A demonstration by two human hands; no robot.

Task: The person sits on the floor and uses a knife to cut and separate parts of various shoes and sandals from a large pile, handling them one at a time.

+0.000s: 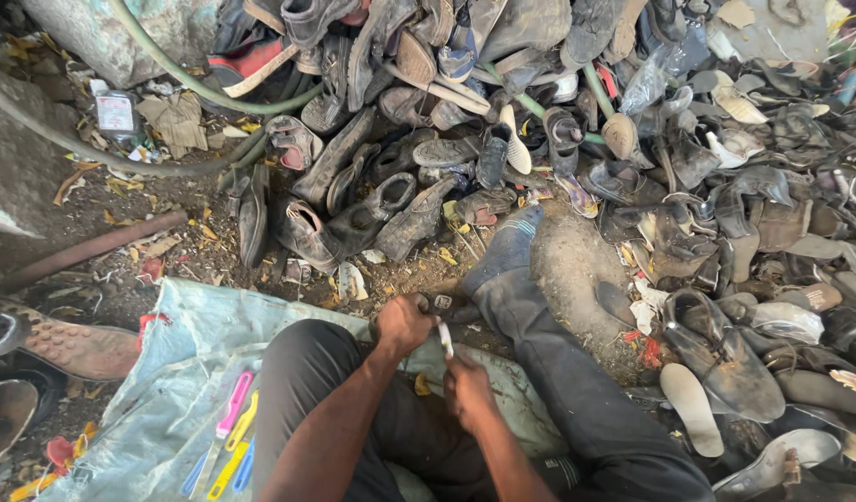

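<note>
As left hand [402, 323] grips a dark shoe piece [444, 304] & right hand [468, 389] clasps a white blade [445, 338] so near, a slip could nick fingers.

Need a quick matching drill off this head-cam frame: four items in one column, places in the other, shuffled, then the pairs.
Things:
1. pink and yellow handled tools
2. green hose
3. pale insole
4. small white blade

Places:
A. between the left hand and right hand
B. on the pale sack, lower left
C. on the ground, lower right
D. curving past the shoe pile, upper left

Pairs: 1-B, 2-D, 3-C, 4-A
</note>
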